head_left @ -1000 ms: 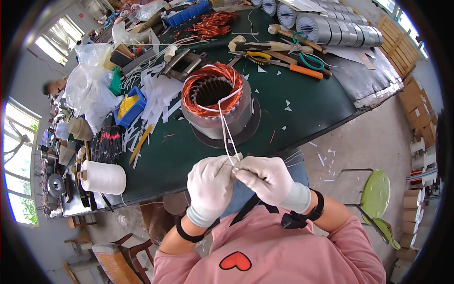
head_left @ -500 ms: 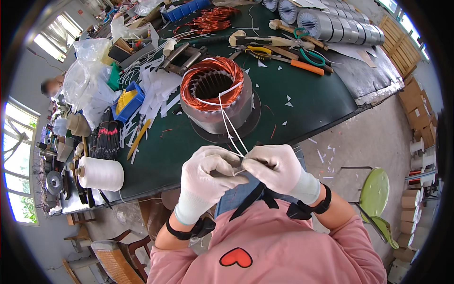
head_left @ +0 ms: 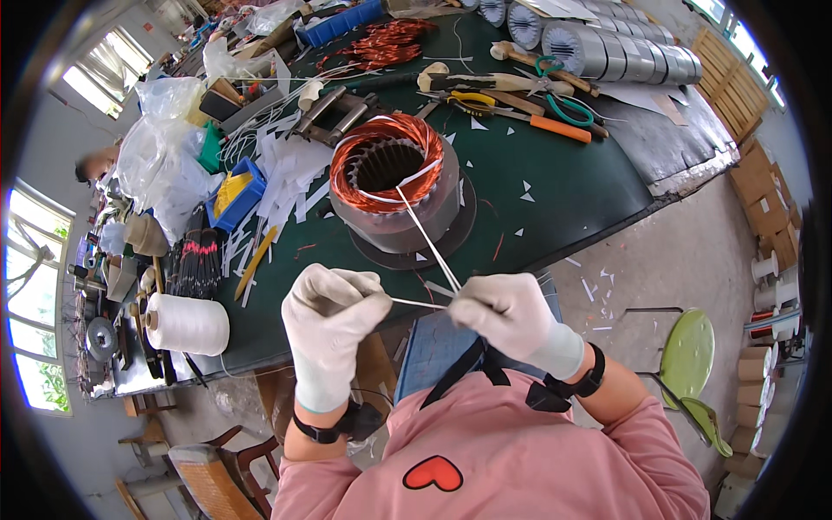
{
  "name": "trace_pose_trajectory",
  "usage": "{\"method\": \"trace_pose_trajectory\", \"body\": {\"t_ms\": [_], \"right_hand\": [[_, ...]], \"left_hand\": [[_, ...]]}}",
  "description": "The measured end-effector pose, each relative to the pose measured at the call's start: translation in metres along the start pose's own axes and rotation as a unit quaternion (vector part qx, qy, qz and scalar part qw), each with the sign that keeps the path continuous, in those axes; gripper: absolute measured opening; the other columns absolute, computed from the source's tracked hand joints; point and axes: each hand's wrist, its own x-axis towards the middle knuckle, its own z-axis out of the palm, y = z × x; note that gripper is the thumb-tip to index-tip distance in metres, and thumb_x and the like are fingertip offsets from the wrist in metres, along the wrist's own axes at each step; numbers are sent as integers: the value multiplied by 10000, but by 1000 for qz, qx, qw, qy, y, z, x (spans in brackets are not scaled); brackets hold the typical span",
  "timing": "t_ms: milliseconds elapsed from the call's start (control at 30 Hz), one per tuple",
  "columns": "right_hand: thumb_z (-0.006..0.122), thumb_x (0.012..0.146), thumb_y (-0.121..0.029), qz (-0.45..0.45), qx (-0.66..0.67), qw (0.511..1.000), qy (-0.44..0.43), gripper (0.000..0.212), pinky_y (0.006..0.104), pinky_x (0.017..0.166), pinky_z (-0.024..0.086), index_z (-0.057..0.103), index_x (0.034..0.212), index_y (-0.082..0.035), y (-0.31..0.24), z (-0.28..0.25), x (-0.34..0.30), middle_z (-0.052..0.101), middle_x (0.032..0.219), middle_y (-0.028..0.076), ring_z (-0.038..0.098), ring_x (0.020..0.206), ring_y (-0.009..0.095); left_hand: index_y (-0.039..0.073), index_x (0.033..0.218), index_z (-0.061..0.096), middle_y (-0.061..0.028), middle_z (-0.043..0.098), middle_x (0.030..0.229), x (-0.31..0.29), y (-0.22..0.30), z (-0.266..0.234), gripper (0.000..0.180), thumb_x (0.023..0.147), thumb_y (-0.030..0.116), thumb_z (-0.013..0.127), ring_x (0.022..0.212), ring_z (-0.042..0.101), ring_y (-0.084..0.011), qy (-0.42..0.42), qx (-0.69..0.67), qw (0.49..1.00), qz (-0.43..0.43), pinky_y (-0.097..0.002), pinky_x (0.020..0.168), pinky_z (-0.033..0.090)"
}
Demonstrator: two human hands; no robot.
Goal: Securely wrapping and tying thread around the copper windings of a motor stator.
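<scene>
The green table (head_left: pixel 572 208) is the largest thing here. On it, in front of the person, a round dark plate (head_left: pixel 373 247) lies below a grey metal cylinder (head_left: pixel 407 227), which stands upright. At the top of this cylinder there is a ring of copper wire (head_left: pixel 425 134), with white string passing over it.

Both hands wear white gloves and are in front of the table edge, nearer to the body than the cylinder. The left hand (head_left: pixel 331 325) is nearly closed, its thumb and fingers pinching the string. The right hand (head_left: pixel 511 314) is also bent closed, and the string enters between its fingertips; the exact grip is hidden there.

A spool of white thread (head_left: pixel 189 325) lies to the left, well apart from the hands.

The smallest is the string (head_left: pixel 429 239): it runs tight from the wire ring to the right hand, then across to the left. In my judgement, the pull should be smooth and even, the right pinch firm, so that no strand slips or cuts into the copper.
</scene>
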Motion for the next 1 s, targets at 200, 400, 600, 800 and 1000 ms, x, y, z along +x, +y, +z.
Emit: {"method": "trace_pose_trajectory", "body": {"t_ms": [200, 400, 600, 800, 1000], "right_hand": [[509, 1033, -241, 114, 216, 964, 106, 359, 270, 433, 339, 663, 809, -6, 14, 12, -5, 527, 620, 16, 444, 485, 70], [407, 1073, -317, 316, 620, 694, -184, 436, 218, 409, 193, 641, 870, -10, 22, -12, 3, 444, 614, -22, 266, 431, 34], [466, 1065, -317, 242, 383, 891, -20, 445, 217, 425, 204, 657, 827, 6, 1, -6, -4, 441, 583, -29, 290, 452, 33], [569, 1043, -260, 168, 203, 964, 20, 339, 216, 515, 310, 685, 888, 19, 6, 16, -6, 481, 632, -39, 401, 579, 27], [684, 979, -176, 260, 363, 895, 7, 187, 208, 482, 282, 679, 997, 11, 14, 6, -5, 548, 724, -40, 412, 566, 21]], "left_hand": [[-42, 1312, 495, -120, 711, 1079, -23, 5, 22, 551, 807, -85, 711, 825, 626, -92, -192, 28, 981, 26, -274, 793, 518], [-17, 1366, 469, -131, 656, 1179, 3, -38, 38, 417, 949, -9, 482, 913, 678, -210, -240, 77, 967, -24, -320, 811, 529], [3, 1011, 699, -134, 673, 924, 7, -34, 16, 145, 952, 49, 574, 817, 668, -238, -168, 271, 942, 107, -327, 726, 515], [37, 974, 758, -51, 701, 886, -9, -25, 12, 154, 822, 16, 746, 735, 677, -143, -78, 174, 964, 185, -257, 647, 514], [78, 1165, 684, -73, 692, 1048, -6, -40, 23, 308, 856, 88, 681, 921, 680, -276, -137, 358, 861, 336, -374, 796, 543]]}}
